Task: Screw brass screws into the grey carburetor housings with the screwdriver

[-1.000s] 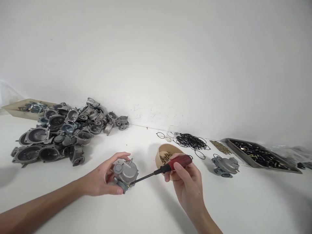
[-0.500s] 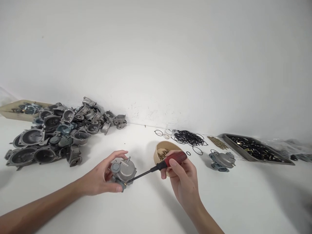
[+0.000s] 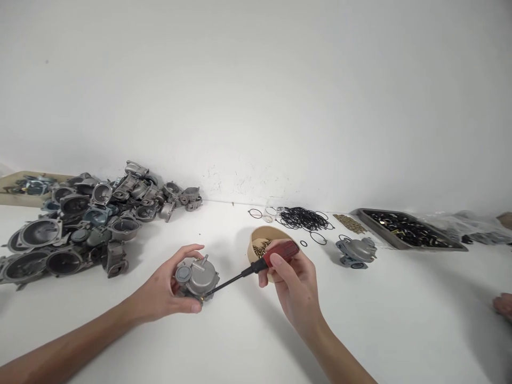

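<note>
Pale, scuffed wall [image 3: 256,106] is rising behind a white worktop [image 3: 248,346], which is carrying several groups of parts.

Near the middle of the worktop's front area, the left hand [image 3: 166,290] is gripping a grey cast-metal housing [image 3: 203,276]. It is curving half-open around the housing, its thumb pressing along the near side and its index finger reaching over the far side. Whether the housing is resting on the worktop or hanging just above it is not showing clearly.

The right hand [image 3: 298,288] is closing around the red handle of a screwdriver [image 3: 280,255], thumb lying along the top. The dark shaft is slanting down leftward, its tip meeting the housing's near right edge, just beside a small brass-coloured piece.

Behind the right hand, a beige bowl [image 3: 276,233] is holding brass-coloured screws [image 3: 262,247]. Black rubber rings [image 3: 304,218] are lying heaped beyond it, with small brass-coloured parts [image 3: 351,224] spreading to their right. A second assembled housing [image 3: 358,250] is sitting nearer, and a grey metal tray [image 3: 378,230] is containing black pieces.

At far left, open castings [image 3: 76,208] are piling up before a beige bin [image 3: 16,198]. Part of another person's hand [image 3: 503,305] is showing at the right edge.
</note>
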Demonstrator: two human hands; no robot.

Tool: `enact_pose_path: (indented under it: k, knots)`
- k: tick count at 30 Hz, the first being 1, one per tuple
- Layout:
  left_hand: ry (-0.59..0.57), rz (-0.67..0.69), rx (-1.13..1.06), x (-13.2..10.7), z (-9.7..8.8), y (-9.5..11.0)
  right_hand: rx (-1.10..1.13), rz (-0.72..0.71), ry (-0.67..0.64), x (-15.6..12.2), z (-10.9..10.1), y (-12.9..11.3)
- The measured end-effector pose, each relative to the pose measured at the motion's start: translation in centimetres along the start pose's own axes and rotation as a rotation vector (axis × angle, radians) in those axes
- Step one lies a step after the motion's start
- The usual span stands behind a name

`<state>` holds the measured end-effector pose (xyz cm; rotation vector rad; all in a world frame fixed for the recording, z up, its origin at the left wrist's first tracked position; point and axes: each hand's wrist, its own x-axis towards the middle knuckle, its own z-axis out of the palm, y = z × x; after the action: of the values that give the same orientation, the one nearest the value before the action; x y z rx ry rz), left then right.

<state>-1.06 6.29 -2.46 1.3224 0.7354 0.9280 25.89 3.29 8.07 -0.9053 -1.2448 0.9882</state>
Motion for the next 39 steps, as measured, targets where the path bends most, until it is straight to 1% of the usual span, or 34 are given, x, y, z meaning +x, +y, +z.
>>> enact_pose_path:
  k: [7,15,23,29,32,37,39]
  knots:
    - [0.008,-0.011,0.036,-0.11,0.22,0.51,0.013,0.029,0.011,-0.03,0.03,0.03]
    - [0.021,0.005,0.051,0.08,0.22,0.12,-0.004,0.016,-0.028,0.27,-0.32,0.43]
    - [0.023,-0.022,0.006,0.03,0.53,0.55,0.018,0.034,0.021,0.09,-0.04,0.16]
    - [0.028,-0.022,0.004,-0.04,0.53,0.46,0.024,0.027,0.053,0.31,-0.23,0.16]
    - [0.013,-0.016,-0.002,-0.02,0.47,0.38,0.005,0.02,0.047,0.43,-0.4,0.27]
    - [-0.072,-0.035,-0.004,-0.24,0.14,0.3,-0.007,0.008,0.036,0.58,-0.61,0.35]
    - [-0.08,-0.046,0.026,-0.44,-0.09,0.16,-0.006,-0.018,0.051,0.7,-0.77,0.27]
